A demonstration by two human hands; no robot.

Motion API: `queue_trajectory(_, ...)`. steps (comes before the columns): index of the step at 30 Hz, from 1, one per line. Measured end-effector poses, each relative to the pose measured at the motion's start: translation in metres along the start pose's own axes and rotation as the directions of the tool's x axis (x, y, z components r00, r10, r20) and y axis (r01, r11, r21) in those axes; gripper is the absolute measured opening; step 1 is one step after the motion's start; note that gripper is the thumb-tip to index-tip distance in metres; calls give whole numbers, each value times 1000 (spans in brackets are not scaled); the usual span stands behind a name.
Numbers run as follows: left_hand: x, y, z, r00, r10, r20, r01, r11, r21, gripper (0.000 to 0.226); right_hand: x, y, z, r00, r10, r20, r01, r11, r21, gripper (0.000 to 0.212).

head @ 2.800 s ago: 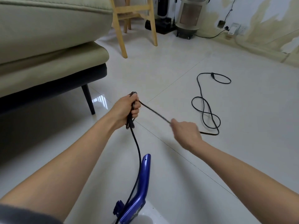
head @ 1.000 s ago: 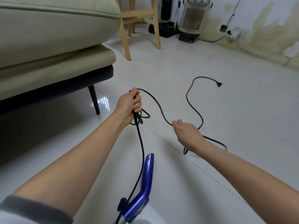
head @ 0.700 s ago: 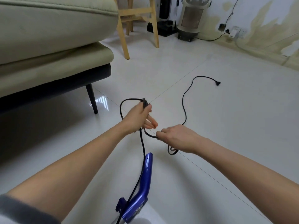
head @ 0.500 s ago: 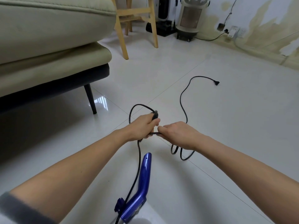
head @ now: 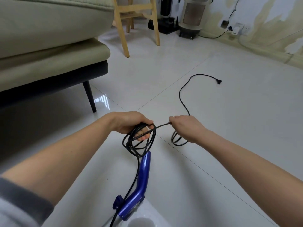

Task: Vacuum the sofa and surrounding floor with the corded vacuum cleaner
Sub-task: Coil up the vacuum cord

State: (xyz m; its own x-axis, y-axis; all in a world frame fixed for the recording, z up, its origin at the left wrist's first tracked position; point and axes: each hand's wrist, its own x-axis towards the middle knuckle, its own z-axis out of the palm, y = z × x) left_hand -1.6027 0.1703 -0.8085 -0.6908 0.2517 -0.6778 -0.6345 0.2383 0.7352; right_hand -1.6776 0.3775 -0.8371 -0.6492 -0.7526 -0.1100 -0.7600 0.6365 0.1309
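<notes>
The vacuum cleaner's blue handle [head: 142,181] stands at the bottom centre, with its black power cord [head: 182,99] running up from it. My left hand [head: 129,122] grips several gathered loops of that cord just above the handle. A little to the right, my right hand [head: 186,127] pinches the cord, and a short taut stretch joins the two hands. Beyond my right hand the cord trails across the white tiled floor to its plug [head: 218,81]. The olive sofa [head: 49,40] fills the upper left on dark legs.
A wooden chair [head: 124,30] stands behind the sofa's end. At the far wall are a black base unit [head: 164,22], a beige round heater [head: 192,18] and a wall socket with a plug and cable [head: 236,29]. The wall paint is stained and peeling.
The hands met and then parted again, adding another loop to the bundle in my left hand. The slack cord on the floor got shorter, and the plug end stayed at about the same spot.
</notes>
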Motion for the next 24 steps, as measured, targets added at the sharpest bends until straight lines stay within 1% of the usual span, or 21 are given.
queue_trajectory(2,0,3,6,997,11,77,-10,1000,-17,26,4,-3,-2,998,20,-64,-16,998,54,11)
queue_trajectory(4,0,5,6,992,61,115,-46,991,-128,29,6,-2,-4,994,34,-104,-24,995,93,15)
queue_trajectory(6,-4,7,2,986,140,91,-113,960,-258,32,5,2,-1,991,54,-123,-39,991,125,21)
queue_trajectory(7,-6,8,-1,979,194,57,-164,927,-338,30,4,6,2,988,87,-127,-68,987,145,22)
queue_trajectory(8,-9,8,-4,967,254,11,-224,875,-430,29,2,10,5,983,142,-116,-122,978,167,22)
queue_trajectory(10,-10,7,-12,930,355,-101,-341,721,-604,29,-3,17,11,966,252,-53,-239,954,181,23)
queue_trajectory(12,-6,6,-20,886,410,-217,-434,567,-700,30,-9,22,15,954,300,12,-299,943,145,30)
queue_trajectory(13,-4,5,-24,867,423,-265,-467,500,-730,30,-10,23,18,955,296,16,-295,948,121,35)
queue_trajectory(14,-2,5,-27,851,426,-306,-490,439,-753,31,-12,22,20,961,275,-2,-274,956,102,40)
queue_trajectory(16,1,6,-29,825,419,-379,-530,343,-775,31,-13,17,22,979,185,-87,-179,982,65,44)
queue_trajectory(17,3,6,-30,813,406,-416,-549,299,-781,32,-13,14,22,984,131,-123,-125,991,52,42)
queue_trajectory(19,6,5,-31,795,359,-488,-577,201,-792,33,-15,6,21,988,39,-148,-34,999,35,38)
queue_trajectory(20,8,4,-32,787,326,-523,-589,148,-794,34,-16,3,21,982,-39,-184,41,999,6,38)
queue_trajectory(21,9,3,-34,779,287,-557,-602,95,-793,36,-18,1,25,962,-144,-231,137,989,-47,38)
queue_trajectory(22,10,1,-38,770,243,-590,-617,49,-785,36,-19,0,30,937,-254,-241,231,966,-119,39)
queue_trajectory(23,10,0,-43,759,197,-620,-636,22,-772,37,-21,-2,36,914,-351,-201,319,931,-177,39)
queue_trajectory(24,9,-2,-46,748,154,-646,-656,24,-754,37,-25,-3,44,887,-437,-148,403,890,-212,40)
